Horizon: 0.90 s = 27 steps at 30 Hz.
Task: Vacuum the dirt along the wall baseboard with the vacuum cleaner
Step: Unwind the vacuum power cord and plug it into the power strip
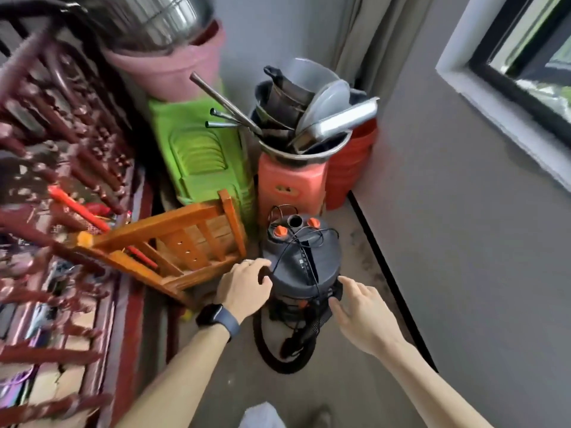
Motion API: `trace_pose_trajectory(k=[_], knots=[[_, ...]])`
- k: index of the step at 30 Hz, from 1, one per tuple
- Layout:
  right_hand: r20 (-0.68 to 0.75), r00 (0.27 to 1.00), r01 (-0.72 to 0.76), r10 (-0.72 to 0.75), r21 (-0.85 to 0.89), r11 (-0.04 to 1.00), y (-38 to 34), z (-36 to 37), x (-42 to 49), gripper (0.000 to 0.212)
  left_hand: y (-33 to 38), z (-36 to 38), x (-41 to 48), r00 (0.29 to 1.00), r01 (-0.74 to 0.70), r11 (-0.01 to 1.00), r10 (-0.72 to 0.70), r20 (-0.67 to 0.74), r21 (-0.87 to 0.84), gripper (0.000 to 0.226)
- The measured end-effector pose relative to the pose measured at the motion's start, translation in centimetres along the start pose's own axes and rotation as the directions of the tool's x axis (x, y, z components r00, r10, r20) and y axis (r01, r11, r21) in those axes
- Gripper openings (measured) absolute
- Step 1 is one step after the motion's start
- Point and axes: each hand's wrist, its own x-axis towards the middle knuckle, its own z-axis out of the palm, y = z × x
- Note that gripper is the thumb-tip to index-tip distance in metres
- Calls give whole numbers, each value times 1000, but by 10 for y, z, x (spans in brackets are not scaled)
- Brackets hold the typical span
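Note:
A dark grey canister vacuum cleaner (304, 257) with orange knobs stands on the floor in the corner, a black cord draped over its lid. Its black hose (265, 344) loops on the floor below it. My left hand (245, 287) curls round the left edge of the lid. Just off the canister's right side is my right hand (360, 313), fingers spread and straight, fingertips at a clip. The black baseboard (383, 267) runs along the grey wall to the right, with dusty grey floor (364, 251) beside it.
A tipped wooden chair (173, 251) lies left of the vacuum. Behind stand green stools (200, 156), an orange stool (292, 186) carrying a metal basin of pans, and red buckets (349, 168). A dark red carved bench (61, 211) fills the left. A window (525, 66) is upper right.

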Motion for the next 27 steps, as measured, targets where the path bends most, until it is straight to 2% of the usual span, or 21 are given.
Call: trace_pose_trajectory(k=[4, 11, 16, 19, 23, 27], knots=[[91, 995, -41, 40, 10, 999, 16, 14, 65, 73, -9, 24, 43, 995, 92, 995, -90, 51, -45, 39], [281, 942, -209, 186, 53, 976, 44, 79, 163, 103, -36, 85, 138, 966, 136, 987, -114, 231, -81, 55], [303, 921, -286, 244, 104, 953, 50, 134, 230, 124, -55, 135, 203, 980, 32, 992, -56, 193, 124, 61], [241, 949, -230, 202, 95, 969, 47, 167, 272, 133, -65, 172, 239, 984, 9, 974, -49, 170, 228, 59], [147, 978, -139, 150, -77, 987, 46, 200, 301, 131, -82, 209, 263, 974, 21, 964, -80, 214, 265, 54], [139, 985, -78, 100, -155, 985, 54, 215, 299, 110, -89, 231, 256, 975, 28, 968, -82, 208, 250, 52]])
